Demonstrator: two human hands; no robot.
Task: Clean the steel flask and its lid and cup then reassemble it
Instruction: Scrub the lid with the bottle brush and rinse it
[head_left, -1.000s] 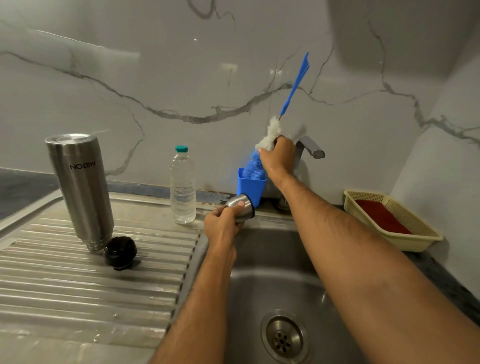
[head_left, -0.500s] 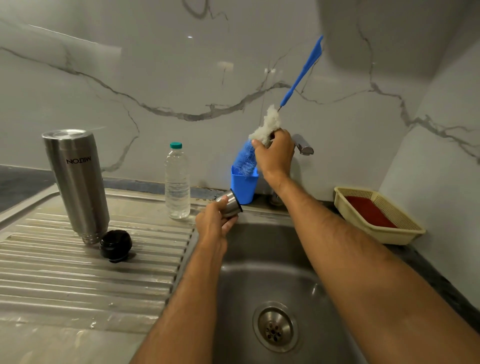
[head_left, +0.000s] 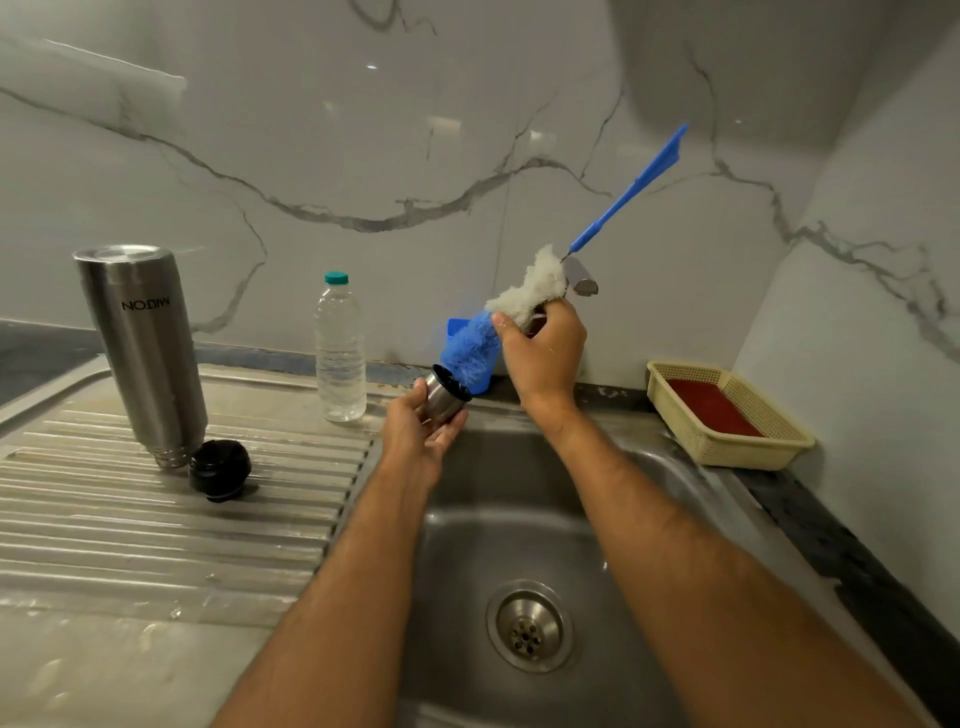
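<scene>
The steel flask (head_left: 140, 353) stands upside down on the ribbed drainboard at the left, and its black lid (head_left: 219, 469) lies beside its base. My left hand (head_left: 418, 441) grips the small steel cup (head_left: 445, 400) over the sink's back left corner, with the cup's mouth tilted up to the right. My right hand (head_left: 543, 353) holds a bottle brush (head_left: 511, 306) around its white and blue bristles. The blue bristle tip sits just above the cup's mouth, and the blue handle points up to the right.
A clear water bottle (head_left: 339, 348) stands behind the drainboard. A blue holder (head_left: 457, 327) sits behind the brush by the tap (head_left: 582, 278). A cream basket (head_left: 727, 415) with a red pad rests right of the sink (head_left: 519, 519). The wall is close behind.
My right hand lifted the brush out of the blue holder and tilted its handle to the right. The cup's mouth now faces the bristles.
</scene>
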